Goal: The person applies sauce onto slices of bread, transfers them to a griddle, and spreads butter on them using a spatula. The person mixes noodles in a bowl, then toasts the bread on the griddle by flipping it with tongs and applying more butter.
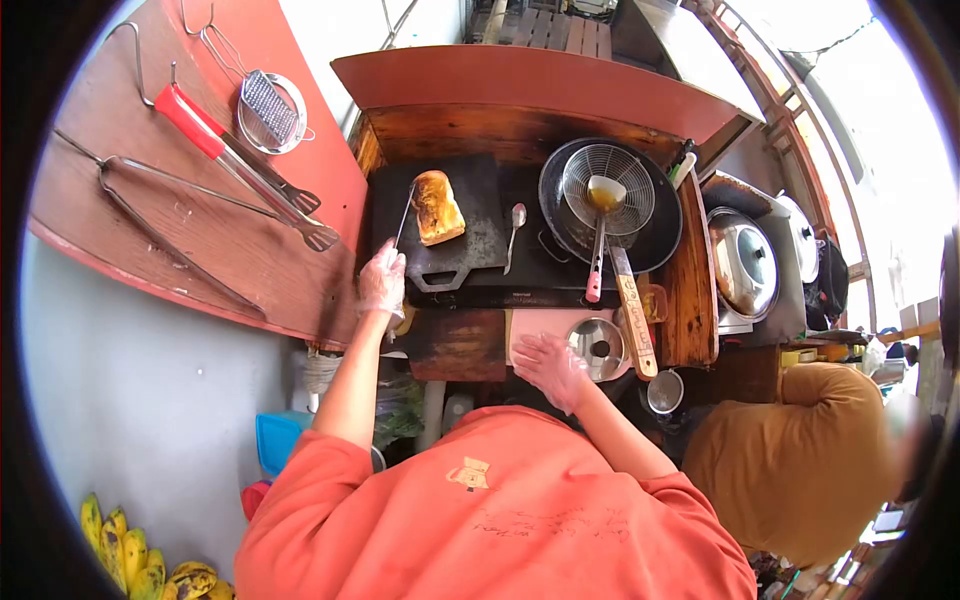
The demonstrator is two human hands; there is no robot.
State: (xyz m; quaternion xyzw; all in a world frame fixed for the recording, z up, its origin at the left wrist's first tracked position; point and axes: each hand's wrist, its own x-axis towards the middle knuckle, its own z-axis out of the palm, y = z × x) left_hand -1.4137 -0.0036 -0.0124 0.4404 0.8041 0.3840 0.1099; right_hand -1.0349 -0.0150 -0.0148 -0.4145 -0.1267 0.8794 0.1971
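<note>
Toasted bread (438, 208), browned with dark patches, lies on the black griddle plate (480, 245). My left hand (383, 280), in a clear plastic glove, is closed around a thin metal utensil (405, 215) that looks like a knife or a spatula seen edge-on. Its tip reaches the left side of the bread. Also gloved, my right hand (552, 370) lies flat with fingers stretched out at the pink board (535, 322) in front of the stove. Beside that hand is a glass lid (597, 348) with a black knob. A spoon (515, 235) rests right of the griddle.
A black wok (550, 185) holds a wire strainer (635, 215) and a ladle (607, 193), their handles pointing toward me. Red-handled tongs (195, 125) and a grater (268, 105) hang at left. A lidded pot (742, 262) and a person in a brown top (800, 465) are at right. Bananas (130, 550) sit lower left.
</note>
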